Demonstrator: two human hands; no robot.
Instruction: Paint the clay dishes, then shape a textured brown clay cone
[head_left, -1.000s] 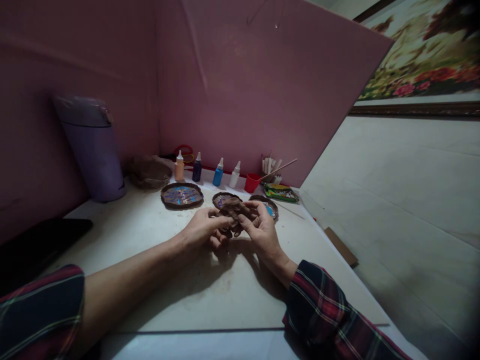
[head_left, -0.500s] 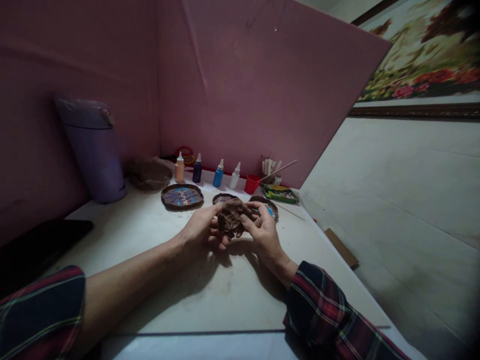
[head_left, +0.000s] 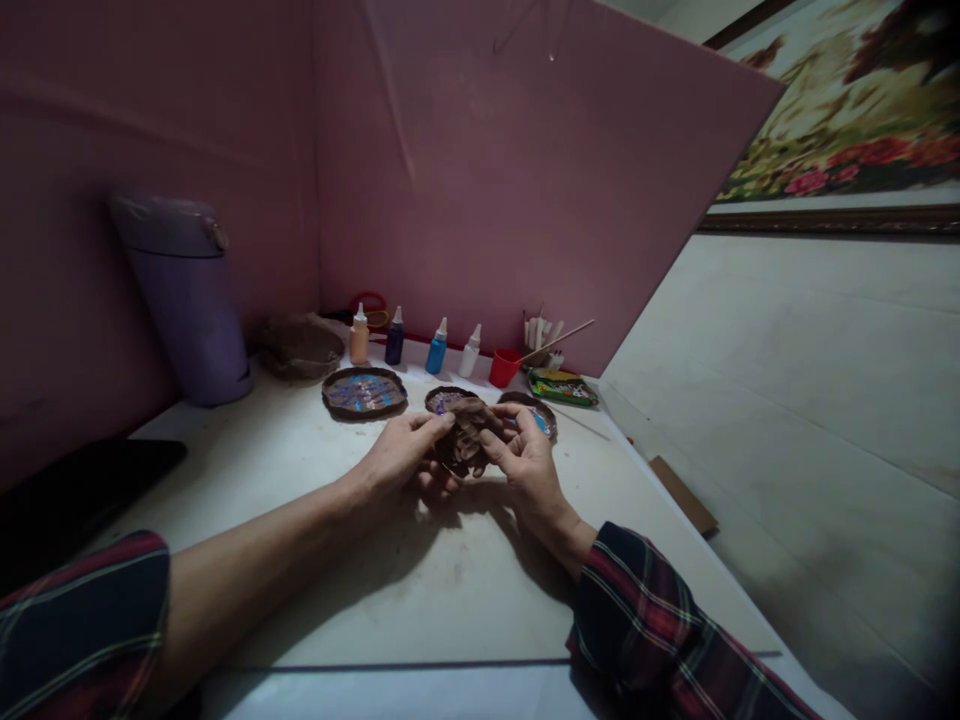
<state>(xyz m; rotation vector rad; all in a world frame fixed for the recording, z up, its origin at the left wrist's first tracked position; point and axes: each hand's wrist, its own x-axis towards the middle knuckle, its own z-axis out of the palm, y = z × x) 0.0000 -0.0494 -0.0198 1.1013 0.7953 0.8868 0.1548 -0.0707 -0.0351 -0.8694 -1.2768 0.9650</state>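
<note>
A lump of brown clay (head_left: 463, 440), rough and creased, is held up between my two hands just above the white table. My left hand (head_left: 401, 455) grips its left side, thumb on the near face and fingers curled underneath. On the other side, my right hand (head_left: 527, 460) pinches the lump with the thumb in front and the fingers at its upper right edge. Right behind the hands lie a small clay dish (head_left: 446, 397) with purple paint and another clay dish (head_left: 541, 417) with blue paint, both partly covered.
A larger painted clay dish (head_left: 365, 394) lies left. Behind stand paint bottles (head_left: 436, 350), a red cup (head_left: 505, 368) with a brush, and a green packet (head_left: 562, 388). A wrapped clay mass (head_left: 300, 347) and a purple tumbler (head_left: 187, 310) are farther left. Pink panels enclose the table's back.
My left thumb has moved rightward onto the front of the clay lump. My right hand has hardly moved.
</note>
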